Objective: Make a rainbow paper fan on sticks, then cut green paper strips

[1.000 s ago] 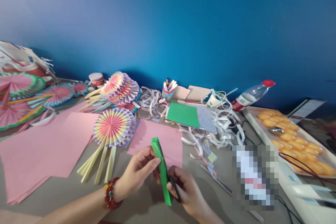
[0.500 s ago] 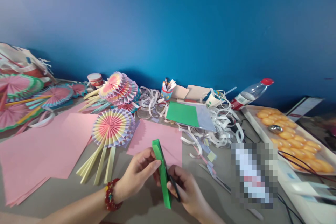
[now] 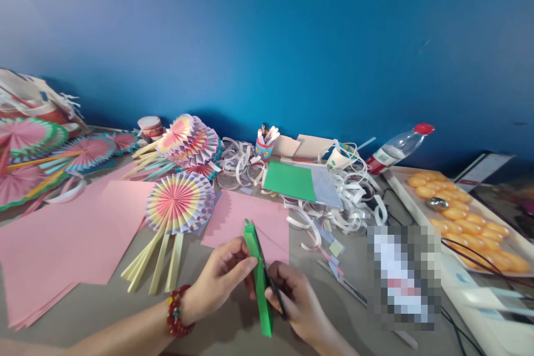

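Between my hands is a narrow folded strip of green paper (image 3: pixel 259 289), standing at a slant. My left hand (image 3: pixel 223 275), with a red bead bracelet (image 3: pixel 179 311) at the wrist, pinches its upper half between thumb and fingers. Dark-handled scissors (image 3: pixel 277 295) are in my right hand (image 3: pixel 298 300), their blades along the strip's right edge and partly hidden by it. Behind the strip lies a pink sheet (image 3: pixel 246 219). A pleated paper fan (image 3: pixel 179 203) with pale yellow sticks rests left of my hands.
Large pink sheets (image 3: pixel 75 233) cover the left. Behind are more fans (image 3: pixel 189 142), a pen cup (image 3: pixel 265 147), a green sheet (image 3: pixel 290 181) and white paper curls (image 3: pixel 354 194). To the right are a bottle (image 3: pixel 396 150), a tray of orange pieces (image 3: pixel 467 222) and a long metal tool (image 3: pixel 348 289).
The green strip's top end now shows a small raised, split piece. Both hands keep nearly the same place and grip, with the strip slightly shifted.
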